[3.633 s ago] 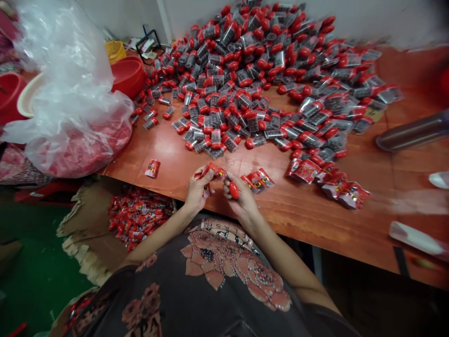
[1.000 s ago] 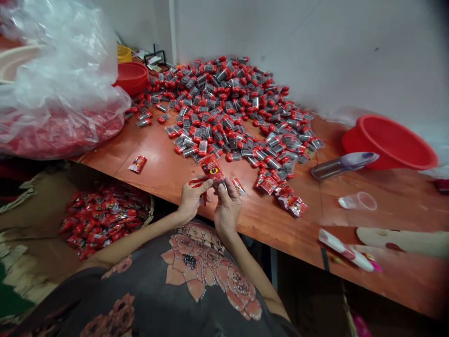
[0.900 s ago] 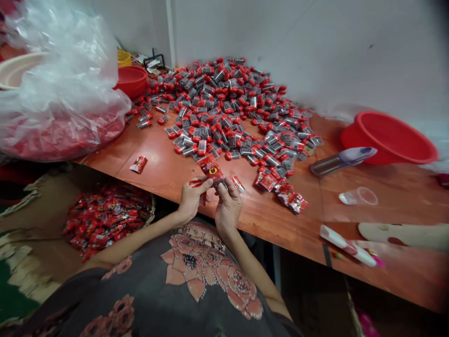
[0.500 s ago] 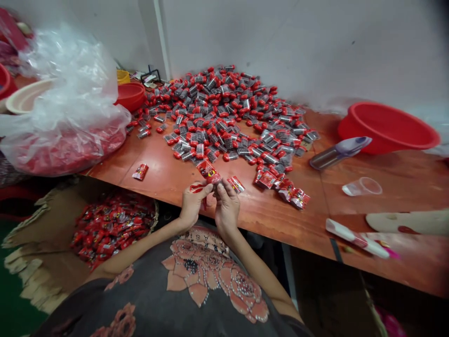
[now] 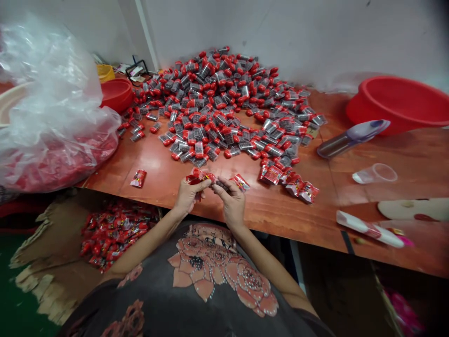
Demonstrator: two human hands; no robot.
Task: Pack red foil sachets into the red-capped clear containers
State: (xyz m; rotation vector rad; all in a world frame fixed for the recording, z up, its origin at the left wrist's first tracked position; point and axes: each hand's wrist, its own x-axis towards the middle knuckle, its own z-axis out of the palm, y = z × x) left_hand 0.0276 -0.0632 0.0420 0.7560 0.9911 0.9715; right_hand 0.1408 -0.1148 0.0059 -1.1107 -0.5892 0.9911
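Observation:
Close to the table's front edge, my left hand [image 5: 189, 194] is closed on several red printed packets [image 5: 195, 175], bunched between thumb and fingers. My right hand [image 5: 230, 199] meets it, pinching a small greyish container [image 5: 220, 182] at the mouth of a red packet [image 5: 209, 177]; fingers hide most of it. Just beyond the right fingers, a flat red packet [image 5: 240, 182] lies on the table. One more filled packet [image 5: 138, 178] lies alone to the left. Behind the hands spreads a large heap of small clear containers with red caps [image 5: 217, 100].
Filled red packets [image 5: 271, 175] lie right of the hands. Further right are a red basin [image 5: 396, 105], a purple-clear scoop-like tool [image 5: 351, 139], a clear cup [image 5: 377, 173] and a white tool [image 5: 370, 229]. Left stands a plastic bag [image 5: 59, 140]; below, a carton [image 5: 52, 252] holds red packets.
The red packet that stood up above my fingers is now lower and crumpled between both hands. My right fingers have shifted around it. The whole view has tilted slightly.

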